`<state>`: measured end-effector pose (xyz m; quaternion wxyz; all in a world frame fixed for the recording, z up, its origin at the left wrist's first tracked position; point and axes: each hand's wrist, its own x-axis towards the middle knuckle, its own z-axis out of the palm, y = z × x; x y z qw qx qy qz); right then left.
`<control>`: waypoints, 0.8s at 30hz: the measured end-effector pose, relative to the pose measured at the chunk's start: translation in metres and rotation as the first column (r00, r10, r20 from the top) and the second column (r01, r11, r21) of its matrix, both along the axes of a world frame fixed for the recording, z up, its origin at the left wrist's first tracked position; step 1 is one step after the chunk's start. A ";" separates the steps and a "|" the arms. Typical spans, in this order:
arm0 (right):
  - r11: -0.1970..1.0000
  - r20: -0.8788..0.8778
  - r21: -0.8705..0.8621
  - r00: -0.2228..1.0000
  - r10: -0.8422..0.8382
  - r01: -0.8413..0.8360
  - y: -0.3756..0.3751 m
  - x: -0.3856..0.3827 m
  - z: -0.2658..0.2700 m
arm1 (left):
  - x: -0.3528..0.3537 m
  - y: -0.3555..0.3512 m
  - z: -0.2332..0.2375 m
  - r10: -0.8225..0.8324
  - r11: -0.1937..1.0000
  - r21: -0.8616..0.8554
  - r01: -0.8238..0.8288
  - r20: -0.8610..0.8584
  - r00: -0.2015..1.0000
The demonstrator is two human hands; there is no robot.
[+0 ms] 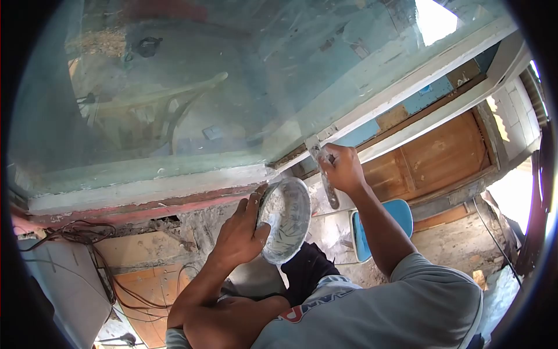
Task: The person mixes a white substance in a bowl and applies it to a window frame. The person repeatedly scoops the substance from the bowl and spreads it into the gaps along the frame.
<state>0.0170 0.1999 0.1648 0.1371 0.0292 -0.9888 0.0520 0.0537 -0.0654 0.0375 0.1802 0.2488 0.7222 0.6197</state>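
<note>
A round bowl (285, 221) smeared inside with whitish paste is tilted in my left hand (239, 231), the fingers along its rim. My right hand (342, 167) is closed around a scraper (314, 149), whose flat blade end touches the white-painted window frame (383, 103). The tool's handle sticks out below my fist. The bowl is to the left of my right hand and apart from it. Above both hands is a large glass pane (232, 87) with reflections in it.
A blue-seated chair (397, 216) stands below my right forearm. Brown wooden panels (430, 157) lie beyond the frame. Tangled cables (81, 231) hang at the left, beside a pale box-like object (70, 279). A thin rod (494, 238) leans at the right.
</note>
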 end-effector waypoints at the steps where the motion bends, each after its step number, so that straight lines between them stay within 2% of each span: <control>1: 1.000 -0.001 -0.004 1.000 0.004 -0.004 0.003 -0.001 -0.001 | 0.001 0.002 -0.006 0.027 0.999 0.020 -0.025 -0.061 0.998; 2: 0.999 -0.014 0.009 0.999 -0.036 0.036 0.005 -0.001 -0.001 | 0.001 0.003 -0.009 0.052 0.998 0.040 -0.048 -0.121 0.991; 4: 0.994 -0.093 0.001 0.990 -0.105 0.105 0.004 0.001 -0.002 | 0.000 0.004 -0.008 0.053 0.999 0.013 -0.052 -0.112 0.992; 7: 0.989 -0.057 -0.053 0.989 -0.139 0.136 0.005 0.006 0.002 | 0.004 0.006 -0.012 0.039 0.999 -0.005 -0.040 -0.113 0.993; 8: 0.995 -0.058 -0.054 0.995 -0.087 0.084 0.009 0.011 0.001 | 0.003 0.005 -0.014 0.057 0.998 0.010 -0.056 -0.127 0.990; 10: 0.974 0.123 -0.078 0.972 -0.202 0.213 0.000 0.023 0.019 | 0.002 0.001 -0.014 0.057 0.998 0.009 -0.057 -0.132 0.990; 11: 0.982 0.099 -0.116 0.985 -0.140 0.151 0.007 0.027 0.019 | 0.002 0.001 -0.013 0.048 0.999 0.009 -0.047 -0.133 0.990; 14: 0.975 0.104 -0.162 0.985 -0.135 0.151 -0.009 0.022 0.018 | 0.001 0.002 -0.007 0.021 0.999 -0.024 -0.022 -0.072 0.997; 17: 0.984 -0.003 -0.100 0.989 -0.146 0.145 -0.014 0.004 0.005 | 0.002 0.007 -0.016 0.029 0.999 0.029 -0.025 -0.149 0.988; 21: 0.992 -0.090 -0.101 0.992 -0.084 0.075 -0.004 -0.007 -0.007 | 0.003 0.006 -0.013 0.014 1.000 0.018 -0.012 -0.124 0.992; 24: 0.987 -0.123 -0.150 0.990 -0.076 0.057 -0.007 -0.008 -0.008 | 0.003 0.005 -0.011 0.000 0.997 -0.075 -0.009 -0.115 0.993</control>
